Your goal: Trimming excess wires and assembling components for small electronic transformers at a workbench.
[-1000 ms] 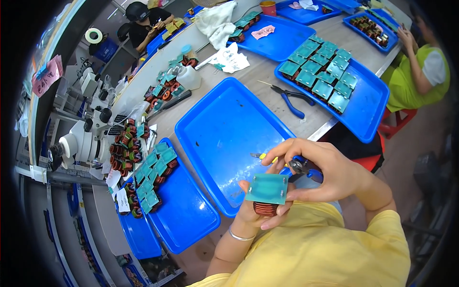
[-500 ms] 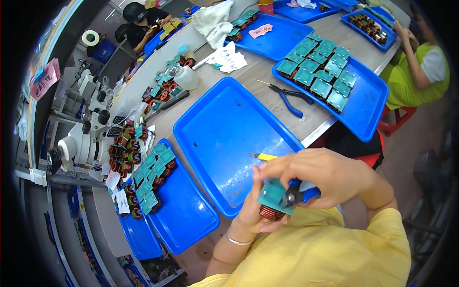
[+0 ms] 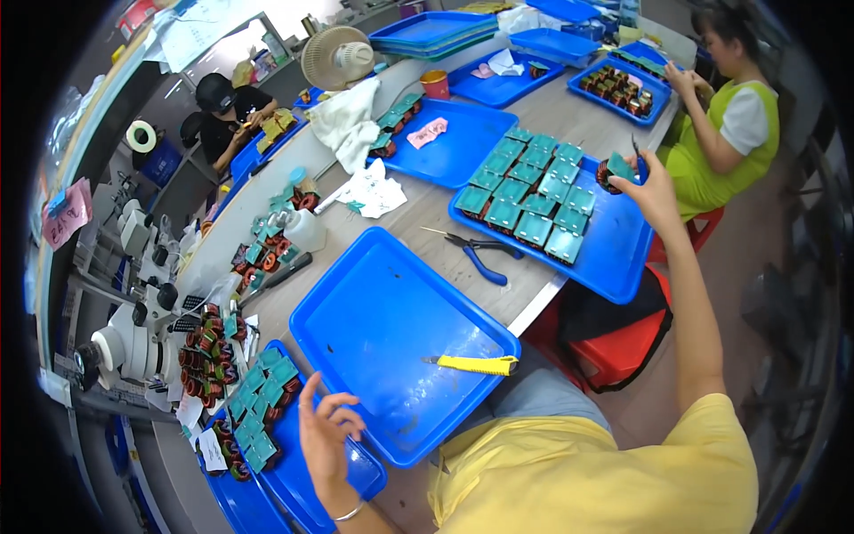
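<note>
My right hand [image 3: 654, 191] is stretched out to the right, over the far right corner of a blue tray. Its fingers grip a copper coil with a green circuit board [image 3: 617, 168], and blue-handled cutters [image 3: 640, 161] stick up from the same hand. In that tray [image 3: 623, 262] stand rows of coils topped with green boards [image 3: 536, 203]. My left hand [image 3: 327, 436] holds nothing, its fingers spread, between the large middle tray [image 3: 391, 303] and the left tray [image 3: 360, 476]. A yellow utility knife [image 3: 478, 365] lies in the middle tray near its front edge.
Blue-handled pliers [image 3: 480, 258] lie between the middle and right trays. More boarded coils [image 3: 262, 400] fill the left tray, with loose coils [image 3: 209, 356] behind. A white bottle [image 3: 305, 230] and a screwdriver [image 3: 286, 270] lie beyond. A co-worker [image 3: 738, 133] sits at the right, another at the back left.
My right hand has carried the coil and cutters from before my body out to the right tray. My left hand has let go of the coil and moved left, opening.
</note>
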